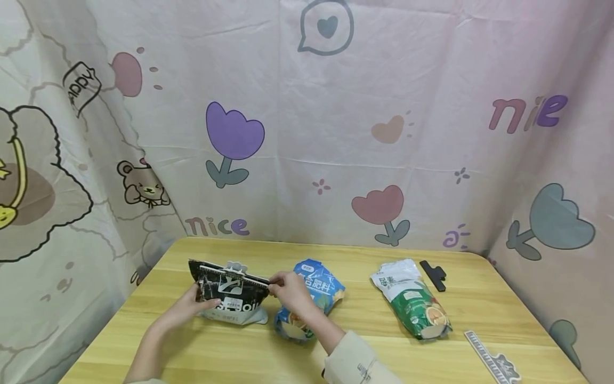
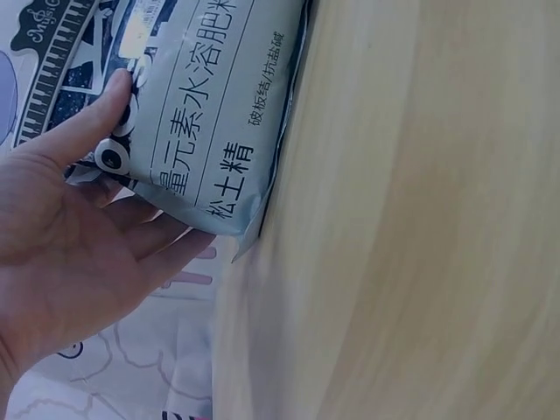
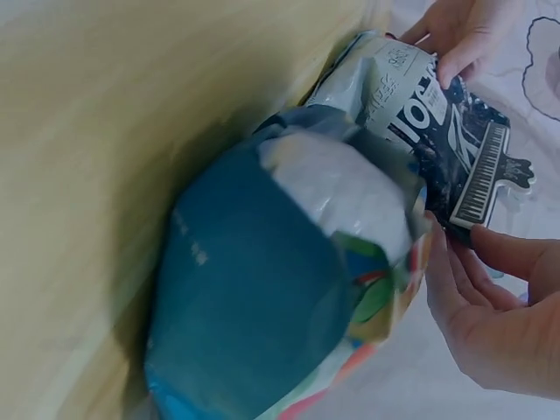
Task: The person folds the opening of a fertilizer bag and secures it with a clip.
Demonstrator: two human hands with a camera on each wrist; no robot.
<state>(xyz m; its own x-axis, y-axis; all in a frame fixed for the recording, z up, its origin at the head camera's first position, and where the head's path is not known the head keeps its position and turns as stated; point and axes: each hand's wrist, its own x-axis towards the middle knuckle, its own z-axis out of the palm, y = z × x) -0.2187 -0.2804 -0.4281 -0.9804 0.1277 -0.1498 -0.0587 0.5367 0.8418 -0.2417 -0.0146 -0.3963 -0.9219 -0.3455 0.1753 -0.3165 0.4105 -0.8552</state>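
A black and pale grey fertilizer bag (image 1: 235,317) stands on the table at the left, its top folded over. Across that fold sits a bag clip with a piano-key pattern (image 3: 481,179). My left hand (image 1: 184,309) grips the bag's left side, thumb on the printed front and fingers behind, as the left wrist view shows. At the other end, my right hand (image 1: 293,293) pinches the bag's top corner, thumb right at the clip's end. A blue fertilizer bag (image 1: 322,282) lies just under and beside my right hand, partly hidden by it.
To the right lies a green and white fertilizer bag (image 1: 414,306). A black clip (image 1: 434,276) is beside its top. Another piano-key clip (image 1: 490,357) lies near the front right of the wooden table (image 1: 364,352). A printed curtain (image 1: 307,160) hangs behind and at the sides.
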